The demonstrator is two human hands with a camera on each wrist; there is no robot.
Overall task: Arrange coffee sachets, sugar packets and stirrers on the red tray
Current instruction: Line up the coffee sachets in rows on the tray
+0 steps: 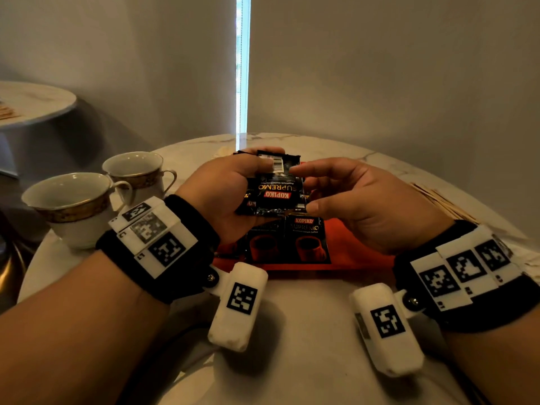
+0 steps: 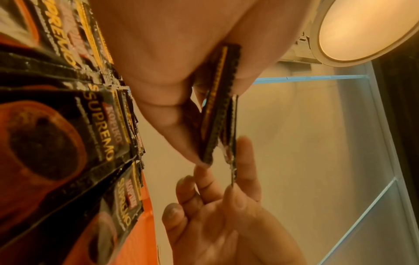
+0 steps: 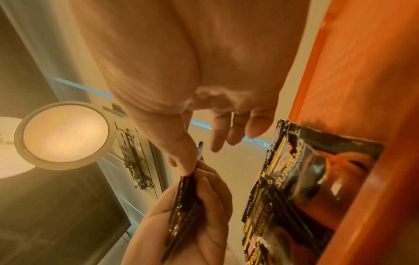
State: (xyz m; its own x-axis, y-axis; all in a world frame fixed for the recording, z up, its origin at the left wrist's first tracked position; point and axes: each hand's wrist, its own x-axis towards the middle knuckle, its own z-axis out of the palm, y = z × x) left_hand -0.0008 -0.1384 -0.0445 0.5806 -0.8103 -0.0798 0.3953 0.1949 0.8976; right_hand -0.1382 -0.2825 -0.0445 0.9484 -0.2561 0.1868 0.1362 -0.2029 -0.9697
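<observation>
While my left hand [image 1: 230,188] is gripping a small stack of black coffee sachets [image 1: 274,188] above the red tray [image 1: 359,252], thumb pressing across the printed face and fingers curling underneath, my right hand [image 1: 359,206] is reaching in from the other side. Its fingers are only loosely bent, with the index fingertip and the thumb touching the right-hand edge of the top sachet; I cannot tell whether they are actually pinching it. In the left wrist view the stack is showing edge-on, and one sachet [image 2: 233,136] is standing slightly apart from the rest, with my right fingers [image 2: 247,161] lying against it.

Below my hands, more sachets [image 1: 287,241] are lying flat in a row on the tray, label up, side by side and touching. The tray is sitting on a round marble table [image 1: 292,331].

To my left, two white teacups with gold bands [image 1: 96,197] are standing upright on the table, near each other and well apart from the tray. To my right, a bundle of wooden stirrers [image 1: 444,203] is lying on the tabletop beyond my right wrist, off the tray.
</observation>
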